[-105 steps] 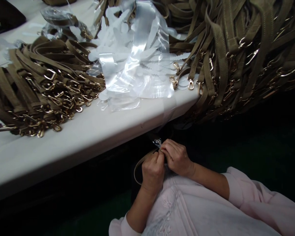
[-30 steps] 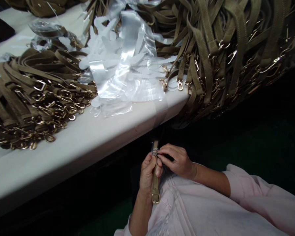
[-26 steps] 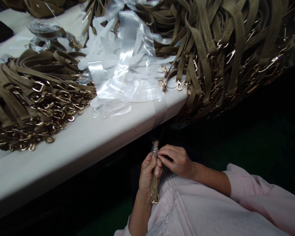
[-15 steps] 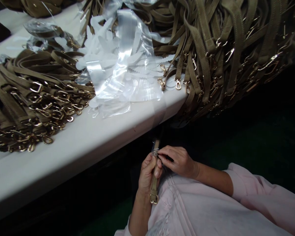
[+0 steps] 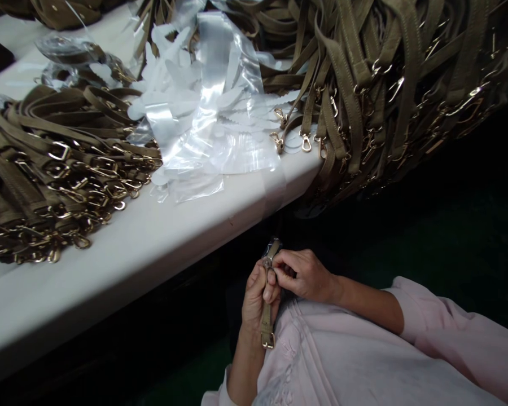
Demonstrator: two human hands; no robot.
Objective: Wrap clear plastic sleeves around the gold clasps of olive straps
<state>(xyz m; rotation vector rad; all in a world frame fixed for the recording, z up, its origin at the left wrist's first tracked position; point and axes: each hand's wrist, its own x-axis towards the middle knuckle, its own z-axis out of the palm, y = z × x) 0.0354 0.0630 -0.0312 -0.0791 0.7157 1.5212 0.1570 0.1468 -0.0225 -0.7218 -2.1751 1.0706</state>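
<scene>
Left hand (image 5: 260, 293) grips strap (image 5: 266, 316) upright in the lap; right hand (image 5: 305, 276) fingers pinch its wrapped top end, steadying it near the table (image 5: 152, 242).

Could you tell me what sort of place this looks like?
Probably a bag-strap finishing or packing bench: heaps of olive straps with gold clips cover the white table, clear plastic sleeves lie between them, and both hands work on one strap.
</scene>
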